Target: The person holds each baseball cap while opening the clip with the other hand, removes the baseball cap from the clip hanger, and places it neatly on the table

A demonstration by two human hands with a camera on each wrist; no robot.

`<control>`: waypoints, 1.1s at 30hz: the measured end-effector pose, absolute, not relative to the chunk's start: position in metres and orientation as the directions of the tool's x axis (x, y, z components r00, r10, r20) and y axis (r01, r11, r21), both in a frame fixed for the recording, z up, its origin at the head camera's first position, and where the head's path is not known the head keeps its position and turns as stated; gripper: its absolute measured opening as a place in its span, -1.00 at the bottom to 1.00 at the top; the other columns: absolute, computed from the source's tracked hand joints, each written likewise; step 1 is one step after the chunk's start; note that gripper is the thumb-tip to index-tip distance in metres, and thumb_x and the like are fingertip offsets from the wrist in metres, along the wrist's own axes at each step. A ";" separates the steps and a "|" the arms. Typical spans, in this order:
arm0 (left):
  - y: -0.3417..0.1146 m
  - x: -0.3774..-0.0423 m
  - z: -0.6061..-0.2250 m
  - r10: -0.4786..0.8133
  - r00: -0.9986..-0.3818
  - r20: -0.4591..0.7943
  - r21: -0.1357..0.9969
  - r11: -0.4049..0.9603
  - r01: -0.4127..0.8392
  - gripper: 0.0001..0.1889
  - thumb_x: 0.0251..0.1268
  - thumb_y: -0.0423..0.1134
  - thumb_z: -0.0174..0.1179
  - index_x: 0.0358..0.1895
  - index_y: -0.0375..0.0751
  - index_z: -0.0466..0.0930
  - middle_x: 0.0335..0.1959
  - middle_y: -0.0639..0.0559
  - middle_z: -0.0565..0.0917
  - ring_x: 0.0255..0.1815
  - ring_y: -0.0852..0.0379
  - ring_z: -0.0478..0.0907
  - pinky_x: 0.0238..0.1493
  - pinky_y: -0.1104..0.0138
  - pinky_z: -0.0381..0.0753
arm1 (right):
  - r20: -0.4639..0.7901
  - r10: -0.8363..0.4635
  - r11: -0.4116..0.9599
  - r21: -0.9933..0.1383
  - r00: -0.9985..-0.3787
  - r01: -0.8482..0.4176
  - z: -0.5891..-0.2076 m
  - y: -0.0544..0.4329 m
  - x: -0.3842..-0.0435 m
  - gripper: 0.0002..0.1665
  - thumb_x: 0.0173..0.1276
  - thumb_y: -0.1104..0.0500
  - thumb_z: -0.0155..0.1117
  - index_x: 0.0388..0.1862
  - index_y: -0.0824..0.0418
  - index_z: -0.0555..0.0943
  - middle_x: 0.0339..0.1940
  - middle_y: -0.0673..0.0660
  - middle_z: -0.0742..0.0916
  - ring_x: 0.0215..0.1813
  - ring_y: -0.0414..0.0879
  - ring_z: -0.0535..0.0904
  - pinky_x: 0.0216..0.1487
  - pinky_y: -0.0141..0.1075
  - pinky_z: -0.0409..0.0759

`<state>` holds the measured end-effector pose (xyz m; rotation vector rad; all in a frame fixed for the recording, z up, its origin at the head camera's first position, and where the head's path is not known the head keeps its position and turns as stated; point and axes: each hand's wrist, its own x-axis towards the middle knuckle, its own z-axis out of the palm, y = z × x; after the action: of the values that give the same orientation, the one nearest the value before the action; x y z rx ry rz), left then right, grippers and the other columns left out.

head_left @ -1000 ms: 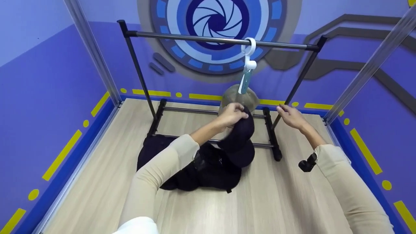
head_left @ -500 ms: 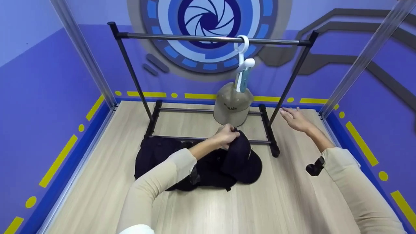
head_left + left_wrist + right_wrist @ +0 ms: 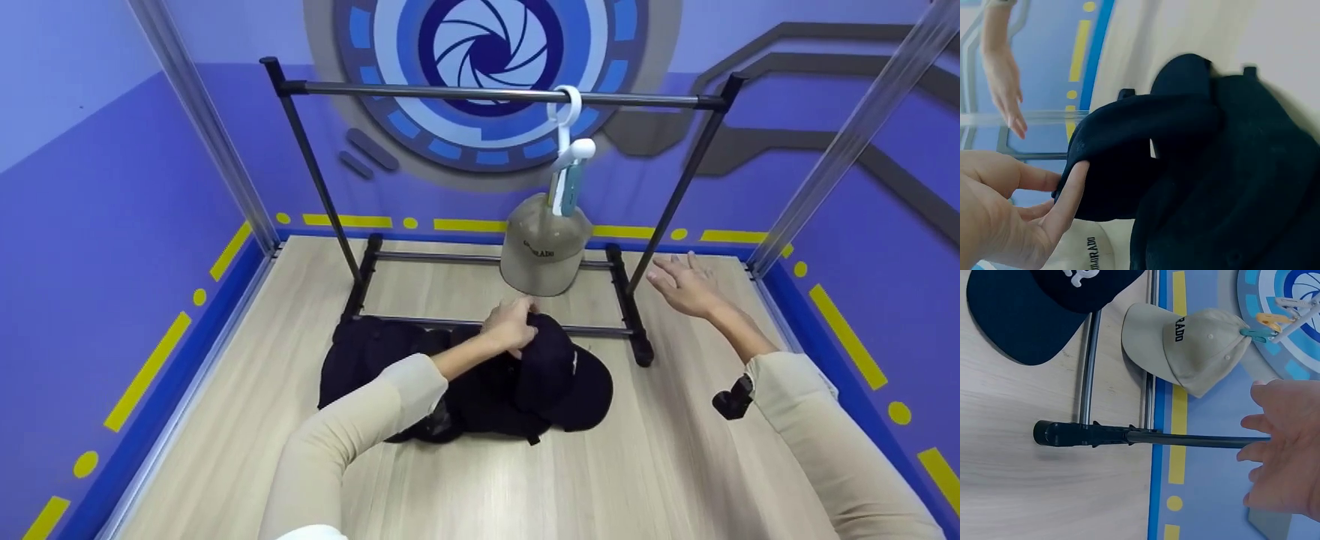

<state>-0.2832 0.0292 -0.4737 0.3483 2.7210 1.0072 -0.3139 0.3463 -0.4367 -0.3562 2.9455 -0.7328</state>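
A navy baseball cap lies against the right end of a heap of dark caps, its brim toward the right. My left hand pinches its back edge; in the left wrist view the thumb is on the inside of the cap. A white emblem shows on a dark cap in the right wrist view. My right hand holds nothing and hovers with fingers apart beside the rack's right post. Behind my left hand hangs a beige cap with dark lettering, held by a clip hanger.
The black metal rack stands on the wooden floor, its lower bars just behind the heap. Blue-violet walls close off the back and sides. The hanger carries coloured clips, including an orange clip.
My left hand has come down and toward me with the navy cap, from in front of the beige cap to the heap. My right hand's fingers have spread. The beige cap is now uncovered.
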 end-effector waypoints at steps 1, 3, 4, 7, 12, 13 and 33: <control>0.028 -0.281 -0.473 0.306 -0.947 -0.101 0.631 0.756 0.177 -0.66 0.37 -0.37 0.25 0.18 -0.21 0.60 0.13 -0.24 0.69 -0.55 0.04 0.74 -0.65 0.44 0.60 | -0.032 -0.247 0.858 -0.471 -0.968 -0.204 -0.438 0.346 -0.314 -0.30 0.68 0.00 -0.07 0.55 0.46 0.20 0.54 0.64 0.14 0.61 0.59 -0.27 0.48 0.50 -0.29; 0.024 -0.277 -0.472 0.330 -0.940 -0.082 0.612 0.762 0.214 -0.67 0.39 -0.35 0.24 0.19 -0.23 0.59 0.10 -0.25 0.71 -0.51 -0.01 0.78 -0.59 0.40 0.65 | -0.042 -0.252 0.859 -0.469 -0.967 -0.204 -0.439 0.345 -0.314 -0.29 0.69 -0.02 -0.08 0.55 0.46 0.21 0.54 0.64 0.14 0.61 0.59 -0.26 0.48 0.50 -0.28; 0.023 -0.275 -0.471 0.339 -0.938 -0.068 0.604 0.763 0.232 -0.67 0.38 -0.35 0.24 0.17 -0.24 0.60 0.09 -0.24 0.72 -0.51 -0.01 0.78 -0.51 0.39 0.68 | -0.046 -0.254 0.860 -0.467 -0.966 -0.204 -0.440 0.344 -0.314 -0.29 0.69 -0.03 -0.09 0.55 0.47 0.21 0.55 0.65 0.13 0.60 0.59 -0.25 0.48 0.50 -0.27; 0.018 -0.273 -0.470 0.359 -0.931 -0.064 0.616 0.748 0.246 -0.69 0.37 -0.39 0.25 0.15 -0.28 0.61 0.06 -0.28 0.72 -0.50 -0.03 0.79 -0.43 0.35 0.73 | -0.060 -0.259 0.864 -0.461 -0.964 -0.203 -0.441 0.344 -0.315 -0.28 0.69 -0.04 -0.09 0.54 0.47 0.21 0.55 0.65 0.13 0.60 0.60 -0.24 0.48 0.51 -0.25; 0.007 -0.270 -0.472 0.359 -0.932 -0.056 0.574 0.775 0.264 -0.70 0.39 -0.38 0.23 0.15 -0.28 0.61 -0.01 -0.24 0.75 -0.57 0.04 0.77 -0.50 0.42 0.67 | -0.072 -0.265 0.860 -0.469 -0.961 -0.202 -0.445 0.343 -0.317 -0.30 0.69 -0.02 -0.08 0.54 0.47 0.22 0.54 0.65 0.14 0.59 0.61 -0.24 0.49 0.50 -0.26; 0.005 -0.269 -0.472 0.358 -0.932 -0.051 0.556 0.786 0.271 -0.70 0.39 -0.36 0.24 0.14 -0.27 0.61 -0.06 -0.22 0.77 -0.57 0.04 0.77 -0.46 0.41 0.68 | -0.071 -0.267 0.859 -0.470 -0.961 -0.204 -0.446 0.343 -0.318 -0.30 0.69 -0.03 -0.09 0.53 0.47 0.23 0.54 0.65 0.15 0.59 0.62 -0.24 0.49 0.49 -0.25; -0.025 -0.258 -0.478 0.358 -0.934 0.006 0.381 0.863 0.333 -0.79 0.27 -0.22 0.35 -0.05 -0.09 0.70 -0.02 -0.10 0.79 0.00 -0.18 0.72 -0.11 -0.06 0.68 | -0.045 -0.316 0.845 -0.468 -0.948 -0.259 -0.461 0.336 -0.331 -0.32 0.69 0.03 -0.07 0.46 0.58 0.27 0.47 0.72 0.22 0.53 0.69 -0.12 0.47 0.48 -0.07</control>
<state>-0.2578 -0.0251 -0.4780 0.5512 2.9690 0.5895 -0.3314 0.3355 -0.4608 -0.4543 2.9009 -0.7100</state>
